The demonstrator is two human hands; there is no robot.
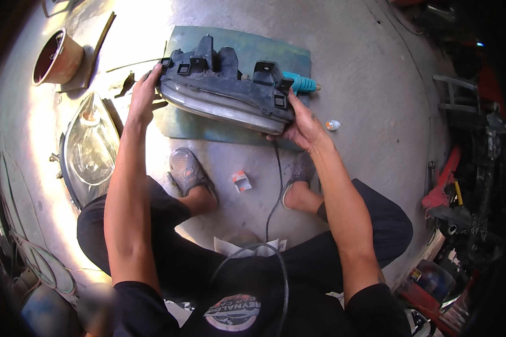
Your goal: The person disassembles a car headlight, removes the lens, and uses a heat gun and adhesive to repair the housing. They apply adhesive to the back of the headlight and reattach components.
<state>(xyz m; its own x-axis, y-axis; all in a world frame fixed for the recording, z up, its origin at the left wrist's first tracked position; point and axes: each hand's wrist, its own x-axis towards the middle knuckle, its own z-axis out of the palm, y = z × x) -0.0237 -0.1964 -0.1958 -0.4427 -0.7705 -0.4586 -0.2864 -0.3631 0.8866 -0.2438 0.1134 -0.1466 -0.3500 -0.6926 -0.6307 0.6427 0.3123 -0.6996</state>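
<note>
A car headlight with a black housing and a clear lens edge is held up in front of me, over a greenish board on the floor. My left hand is closed round its left end, the thumb on top by a bracket. At the right end my right hand grips the housing, its fingers partly hidden beneath. Just behind that end lies a turquoise heat gun, partly covered by the headlight. A black cord runs from under the headlight toward me.
Left of me lies another headlight with a clear lens. Beyond it stands a brown bucket. A small open box sits between my shoes, and a small white-and-orange item lies right of the board. Car parts and a red stand crowd the right side.
</note>
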